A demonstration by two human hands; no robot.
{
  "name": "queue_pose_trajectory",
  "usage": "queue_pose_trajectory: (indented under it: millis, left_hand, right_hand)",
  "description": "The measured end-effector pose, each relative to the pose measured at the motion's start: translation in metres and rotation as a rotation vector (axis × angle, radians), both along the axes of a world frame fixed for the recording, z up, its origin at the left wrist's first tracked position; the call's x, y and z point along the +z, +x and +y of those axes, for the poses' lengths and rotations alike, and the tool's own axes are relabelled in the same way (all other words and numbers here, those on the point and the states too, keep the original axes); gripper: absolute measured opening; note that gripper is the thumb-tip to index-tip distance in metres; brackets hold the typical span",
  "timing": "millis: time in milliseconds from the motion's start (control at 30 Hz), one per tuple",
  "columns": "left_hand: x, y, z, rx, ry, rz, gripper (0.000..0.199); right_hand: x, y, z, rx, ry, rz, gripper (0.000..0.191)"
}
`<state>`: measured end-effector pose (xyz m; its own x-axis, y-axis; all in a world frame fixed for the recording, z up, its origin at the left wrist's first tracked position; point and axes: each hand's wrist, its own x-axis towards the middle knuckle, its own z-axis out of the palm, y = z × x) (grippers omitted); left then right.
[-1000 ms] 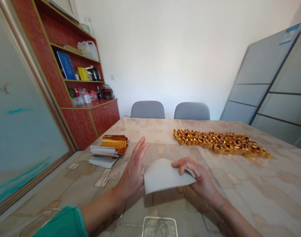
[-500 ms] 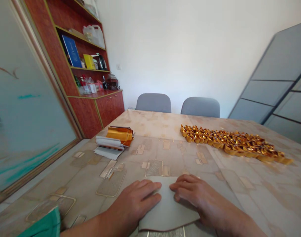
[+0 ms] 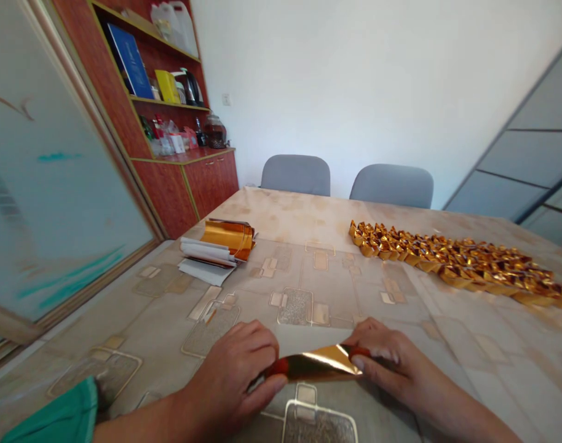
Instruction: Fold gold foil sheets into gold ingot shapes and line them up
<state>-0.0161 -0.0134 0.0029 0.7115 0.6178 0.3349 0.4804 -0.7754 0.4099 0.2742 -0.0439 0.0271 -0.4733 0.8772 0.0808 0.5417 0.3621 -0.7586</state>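
Left hand: the left hand [image 3: 230,369] has its grip clenched on the left end of the gold foil sheet [image 3: 318,363].
Right hand: the right hand [image 3: 391,360] pinches the sheet's right end.
Sheet: on the near part of the table [image 3: 414,351], its gold side curled up between both hands.
Far left: a stack of paper and gold foil [image 3: 216,252].
Far right: rows of folded gold foil pieces [image 3: 451,264].

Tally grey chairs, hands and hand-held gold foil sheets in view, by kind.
Grey chairs: 2
Hands, left hand and right hand: 2
Gold foil sheet: 1
Total: 5
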Motion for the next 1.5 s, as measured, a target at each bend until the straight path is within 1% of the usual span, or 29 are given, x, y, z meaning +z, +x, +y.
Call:
queue_pose_trajectory:
  millis: [133, 200, 267, 367, 500, 667, 800, 933, 1033, 1200, 1267, 1367, 1500]
  left_hand:
    - [0.000, 0.007, 0.005, 0.101, -0.074, 0.012, 0.017]
    - [-0.002, 0.010, 0.008, 0.170, -0.089, 0.031, 0.011]
    - [-0.004, 0.013, 0.012, 0.198, -0.063, 0.046, 0.009]
    - [-0.007, 0.015, 0.015, 0.170, 0.017, 0.075, 0.015]
    - [-0.007, 0.017, 0.015, 0.152, 0.045, 0.112, 0.015]
    - [-0.006, 0.017, 0.016, 0.164, 0.035, 0.160, 0.017]
    - [-0.007, 0.016, 0.018, 0.167, 0.020, 0.154, 0.018]
    - [-0.006, 0.017, 0.019, 0.158, 0.021, 0.143, 0.017]
    - [-0.006, 0.017, 0.020, 0.131, 0.053, 0.117, 0.015]
    - [-0.009, 0.017, 0.018, 0.026, 0.234, 0.087, 0.012]
    - [-0.009, 0.017, 0.018, -0.046, 0.227, 0.100, 0.015]
    - [-0.006, 0.017, 0.018, -0.148, 0.163, 0.145, 0.019]
    - [-0.004, 0.018, 0.020, -0.186, 0.165, 0.168, 0.023]
  right_hand:
    - [-0.009, -0.002, 0.004, -0.069, 0.052, -0.030, 0.037]
    - [-0.016, -0.002, 0.005, -0.117, 0.091, -0.090, 0.033]
    - [-0.022, -0.002, 0.007, -0.183, 0.125, -0.171, 0.025]
    - [-0.027, -0.001, 0.009, -0.258, 0.161, -0.265, 0.018]
    - [-0.031, -0.002, 0.009, -0.308, 0.201, -0.311, 0.022]
    - [-0.034, -0.001, 0.007, -0.324, 0.207, -0.323, 0.023]
    - [-0.034, 0.000, 0.008, -0.320, 0.181, -0.314, 0.024]
    - [-0.034, -0.001, 0.009, -0.313, 0.189, -0.326, 0.022]
    - [-0.035, -0.002, 0.009, -0.317, 0.204, -0.340, 0.019]
    - [-0.034, -0.001, 0.010, -0.324, 0.231, -0.356, 0.012]
    - [-0.033, -0.001, 0.009, -0.323, 0.228, -0.365, 0.012]
    - [-0.033, -0.002, 0.010, -0.316, 0.231, -0.385, 0.015]
    - [-0.033, -0.002, 0.011, -0.314, 0.226, -0.411, 0.014]
